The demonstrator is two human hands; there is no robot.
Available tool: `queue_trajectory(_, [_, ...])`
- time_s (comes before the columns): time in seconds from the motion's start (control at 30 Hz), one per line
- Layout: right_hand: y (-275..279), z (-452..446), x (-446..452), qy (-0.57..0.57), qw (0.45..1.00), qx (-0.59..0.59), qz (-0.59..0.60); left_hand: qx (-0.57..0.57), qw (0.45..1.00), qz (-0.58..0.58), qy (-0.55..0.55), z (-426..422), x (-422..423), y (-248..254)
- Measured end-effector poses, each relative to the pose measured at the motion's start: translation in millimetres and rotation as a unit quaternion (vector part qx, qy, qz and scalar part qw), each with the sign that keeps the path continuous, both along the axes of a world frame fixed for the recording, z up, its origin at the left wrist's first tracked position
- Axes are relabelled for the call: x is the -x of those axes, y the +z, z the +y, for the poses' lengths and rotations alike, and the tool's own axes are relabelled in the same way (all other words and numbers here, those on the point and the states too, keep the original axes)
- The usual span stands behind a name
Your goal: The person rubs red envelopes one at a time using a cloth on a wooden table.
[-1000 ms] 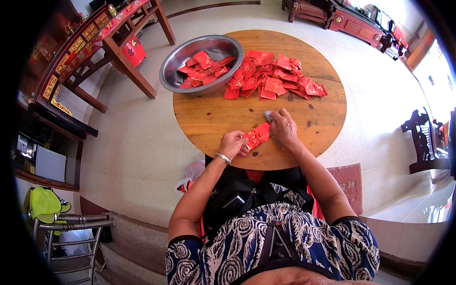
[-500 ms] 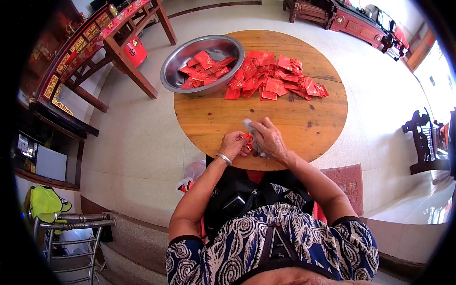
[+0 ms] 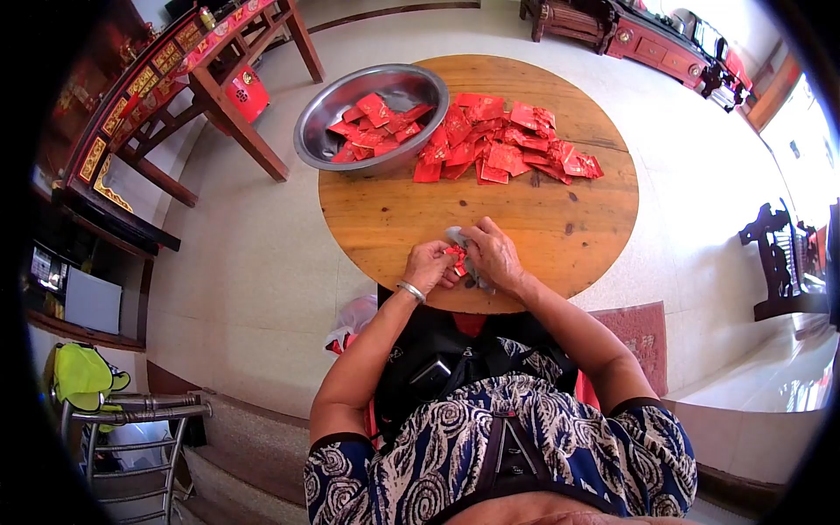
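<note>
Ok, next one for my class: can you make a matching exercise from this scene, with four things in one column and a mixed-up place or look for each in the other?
Column one
1. bowl
2. bracelet
3. cloth
4. table

Column two
A. grey, in the right hand
B. round and wooden
C. metal, with red packets inside
D. around the left wrist

Right pairs: 1-C, 2-D, 3-A, 4-B
</note>
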State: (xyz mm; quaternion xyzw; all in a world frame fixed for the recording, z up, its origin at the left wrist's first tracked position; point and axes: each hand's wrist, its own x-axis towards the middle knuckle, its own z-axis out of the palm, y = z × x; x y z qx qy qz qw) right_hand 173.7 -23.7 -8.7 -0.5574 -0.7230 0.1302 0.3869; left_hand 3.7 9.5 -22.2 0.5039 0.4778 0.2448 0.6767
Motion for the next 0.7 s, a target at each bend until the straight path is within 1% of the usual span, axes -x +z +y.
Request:
queue_trajectory(0.1, [-0.5,0.8,-2.1,-0.018,1.0,0.016,-0.018,0.004,1.0,-0.002,0.002,-0.4,0.0,1.4])
queue_trajectory(0.23, [-7.1,3.7,-5.7,-0.013,1.0,0.012,-0.024,0.006,1.0,-0.002,0.005,-0.5,0.1,1.0])
queue_trajectory(0.33, [-8.5,4.7,-7.2,-0.013,0.999,0.002,-0.038,0.012,1.0,-0.004,0.01,-0.2,-0.1,0.1])
queue_trajectory(0.4, [-7.5,4.3,-8.5,-0.016,0.997,-0.009,-0.068,0.016,0.999,-0.027,0.024,-0.5,-0.5,-0.4])
queue_trajectory(0.53, [-7.1,4.8,-10.5,-0.024,0.995,-0.028,-0.093,0.015,0.999,-0.023,0.021,-0.1,-0.6,-0.9])
queue_trajectory(0.7, [-7.0,7.7,-17.8,-0.071,0.992,-0.046,-0.091,0.017,0.999,-0.025,0.021,-0.5,-0.5,-2.0])
